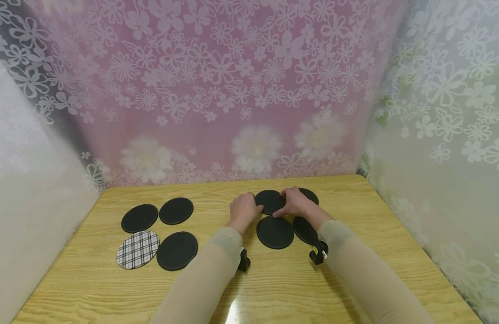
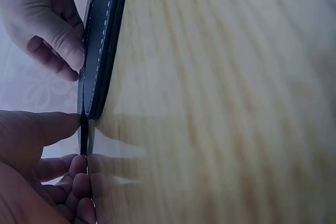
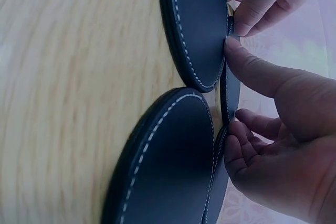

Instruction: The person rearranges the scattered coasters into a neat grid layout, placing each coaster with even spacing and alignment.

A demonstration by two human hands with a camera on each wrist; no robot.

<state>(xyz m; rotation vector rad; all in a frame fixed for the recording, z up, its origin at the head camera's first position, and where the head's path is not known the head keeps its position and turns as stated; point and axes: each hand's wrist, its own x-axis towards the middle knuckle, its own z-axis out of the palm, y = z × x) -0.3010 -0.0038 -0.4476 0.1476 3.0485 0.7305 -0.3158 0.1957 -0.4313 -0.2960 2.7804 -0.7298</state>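
A round black coaster (image 1: 269, 201) with pale edge stitching lies flat at the back of the right-hand group. My left hand (image 1: 244, 209) holds its left edge, thumb and curled fingers at the rim. On the opposite edge, my right hand (image 1: 294, 202) grips it between thumb and fingers. The right wrist view shows the right thumb (image 3: 252, 69) beside the rim of the front black coaster (image 3: 199, 24). Another black coaster (image 1: 310, 195) sits partly hidden behind the right hand, and a fourth one (image 1: 303, 229) is under the right forearm's edge.
On the left of the wooden table (image 1: 217, 288) lie three black coasters, one of them (image 1: 177, 250) near the left sleeve, and a plaid coaster (image 1: 137, 249). Flowered curtains (image 1: 249, 90) hang behind and at both sides. Black wrist mounts (image 1: 319, 253) sit under the forearms.
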